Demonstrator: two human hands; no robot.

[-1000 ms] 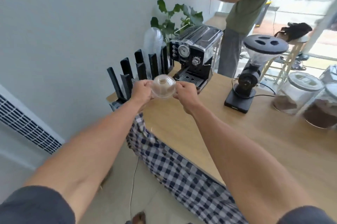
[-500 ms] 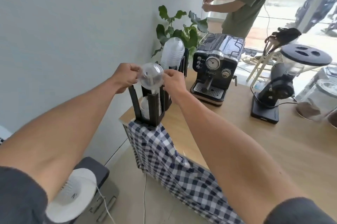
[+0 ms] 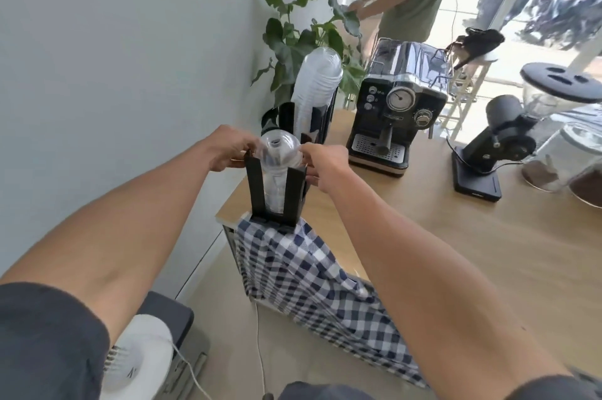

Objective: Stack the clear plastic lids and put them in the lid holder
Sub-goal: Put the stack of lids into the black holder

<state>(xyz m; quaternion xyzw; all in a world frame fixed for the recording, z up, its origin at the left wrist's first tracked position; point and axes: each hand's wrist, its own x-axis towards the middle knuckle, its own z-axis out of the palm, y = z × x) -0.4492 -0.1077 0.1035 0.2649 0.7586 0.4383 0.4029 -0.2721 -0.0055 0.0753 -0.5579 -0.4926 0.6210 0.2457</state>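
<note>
Both hands grip domed lids atop the black holder; espresso machine just beside.

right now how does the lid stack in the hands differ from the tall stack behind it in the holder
The held lid stack is short, its dome barely above the lid holder posts; the tall stack rises well above them. The left hand and right hand pinch the held one; nothing touches the tall one. Both are clear domed lids, nested.
</note>
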